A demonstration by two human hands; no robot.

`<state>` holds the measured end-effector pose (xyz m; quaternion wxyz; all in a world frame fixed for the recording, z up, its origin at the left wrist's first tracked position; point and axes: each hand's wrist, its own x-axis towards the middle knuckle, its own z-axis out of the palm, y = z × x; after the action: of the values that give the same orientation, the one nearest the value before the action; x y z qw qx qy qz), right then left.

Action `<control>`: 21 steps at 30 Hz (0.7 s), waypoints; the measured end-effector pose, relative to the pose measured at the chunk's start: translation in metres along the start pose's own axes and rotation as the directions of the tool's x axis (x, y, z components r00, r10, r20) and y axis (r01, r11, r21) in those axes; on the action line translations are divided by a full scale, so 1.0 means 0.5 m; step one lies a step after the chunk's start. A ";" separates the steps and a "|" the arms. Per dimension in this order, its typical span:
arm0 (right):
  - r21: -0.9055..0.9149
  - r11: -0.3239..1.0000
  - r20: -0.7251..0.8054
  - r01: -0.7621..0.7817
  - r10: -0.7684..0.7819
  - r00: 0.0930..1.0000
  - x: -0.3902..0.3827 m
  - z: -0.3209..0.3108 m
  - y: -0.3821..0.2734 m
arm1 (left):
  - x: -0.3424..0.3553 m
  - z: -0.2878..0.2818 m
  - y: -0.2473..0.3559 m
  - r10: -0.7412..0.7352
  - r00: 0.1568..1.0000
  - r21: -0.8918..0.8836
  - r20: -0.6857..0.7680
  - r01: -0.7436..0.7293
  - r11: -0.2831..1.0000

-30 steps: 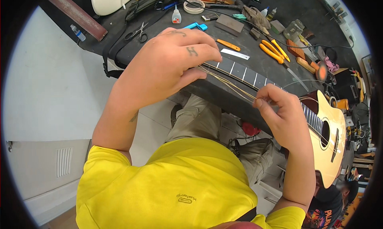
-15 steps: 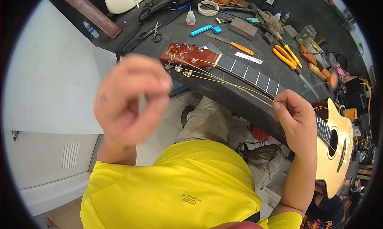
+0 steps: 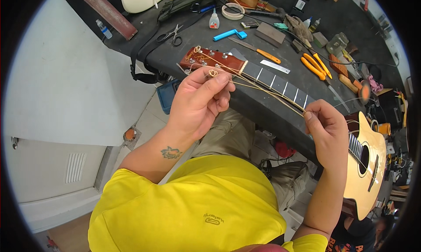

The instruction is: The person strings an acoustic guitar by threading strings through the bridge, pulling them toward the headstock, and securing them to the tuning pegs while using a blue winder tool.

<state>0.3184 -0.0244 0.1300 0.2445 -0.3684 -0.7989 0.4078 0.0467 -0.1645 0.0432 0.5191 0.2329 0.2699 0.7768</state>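
Observation:
An acoustic guitar lies along the bench, its red-brown headstock [image 3: 206, 59] at the left and its pale body [image 3: 357, 192] at the right. Thin golden guitar strings [image 3: 267, 95] stretch slackly in front of the fretboard [image 3: 280, 84]. At the headstock's near edge, my left hand [image 3: 202, 94] is closed, thumb against fingers, on a string beside a small curled coil [image 3: 213, 73]. My right hand [image 3: 323, 124] pinches the strings near the upper neck and hides part of it.
Behind the neck lie a blue string winder [image 3: 230, 34], an orange-handled knife [image 3: 268, 56], a white ruler [image 3: 275, 66] and orange-handled pliers [image 3: 312, 66]. Scissors [image 3: 170, 35] and a glue bottle [image 3: 214, 20] are farther left. Another person's dark shirt [image 3: 351, 234] shows at lower right.
My left hand, blurred and off to the left before, has moved right to the headstock and closed on a string. My right hand keeps its pinch almost in place.

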 end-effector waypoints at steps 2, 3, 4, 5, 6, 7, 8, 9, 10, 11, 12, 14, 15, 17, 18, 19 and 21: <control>0.045 0.999 -0.027 -0.022 0.023 0.999 -0.004 0.004 -0.001 | 0.004 0.003 -0.008 0.008 1.000 0.011 0.028 -0.008 1.000; 0.042 0.999 -0.033 -0.025 0.027 0.999 -0.003 0.002 -0.002 | 0.005 0.009 -0.012 0.025 0.999 0.031 0.022 -0.026 0.999; 0.062 0.998 -0.028 -0.026 0.028 0.999 -0.002 0.002 0.000 | 0.004 0.013 -0.018 0.038 0.999 0.052 0.016 -0.038 0.998; 0.082 0.996 -0.023 -0.027 0.029 0.999 -0.001 0.002 0.002 | 0.001 0.016 -0.024 0.028 0.999 0.049 0.020 -0.029 0.998; 0.081 0.996 -0.029 -0.034 0.037 0.999 -0.001 0.005 0.003 | -0.002 0.020 -0.029 0.087 0.996 0.115 0.033 -0.090 0.989; 0.083 0.996 -0.008 -0.036 0.037 0.999 0.001 0.008 0.005 | -0.004 0.022 -0.033 0.148 0.988 0.180 0.048 -0.154 0.971; 0.084 0.996 0.014 -0.038 0.037 0.999 0.001 0.010 0.007 | -0.003 0.023 -0.033 0.144 0.989 0.179 0.047 -0.150 0.972; 0.083 0.996 0.015 -0.042 0.041 0.999 -0.002 0.010 0.010 | 0.000 0.023 -0.029 0.156 0.987 0.143 0.047 -0.161 0.977; 0.073 0.997 0.021 -0.035 0.034 0.999 -0.003 0.010 0.012 | 0.003 0.022 -0.025 0.172 0.984 0.109 0.046 -0.176 0.978; 0.062 0.998 0.028 -0.028 0.026 0.999 -0.004 0.011 0.013 | 0.009 0.020 -0.023 0.173 0.984 0.110 0.043 -0.176 0.978; 0.063 0.998 0.030 -0.028 0.026 0.999 -0.006 0.011 0.015 | 0.015 0.018 -0.020 0.201 0.977 0.103 0.068 -0.207 0.973; 0.044 0.998 0.052 -0.041 0.039 0.998 -0.008 0.007 0.019 | 0.020 0.017 -0.015 0.228 0.969 0.096 0.095 -0.237 0.967; 0.045 0.998 0.050 -0.042 0.040 0.998 -0.008 0.006 0.018 | 0.019 0.017 -0.010 0.241 0.963 0.129 0.118 -0.256 0.958; 0.042 0.998 0.065 -0.048 0.045 0.997 -0.006 0.005 0.015 | 0.021 0.023 -0.009 0.245 0.958 0.159 0.146 -0.267 0.950; 0.042 0.998 0.058 -0.053 0.050 0.997 -0.005 0.007 0.013 | 0.018 0.033 -0.010 0.261 0.942 0.279 0.209 -0.313 0.908; 0.072 0.996 0.063 -0.046 0.041 0.997 -0.007 0.011 0.009 | 0.015 0.044 -0.011 0.265 0.924 0.389 0.275 -0.359 0.849; 0.102 0.994 0.055 -0.048 0.043 0.998 -0.006 0.012 0.004 | 0.009 0.058 -0.010 0.231 0.918 0.522 0.322 -0.376 0.766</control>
<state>0.3168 -0.0288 0.1250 0.2328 -0.3626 -0.7742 0.4637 0.0671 -0.1535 0.0619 0.3196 0.5107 0.3852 0.6991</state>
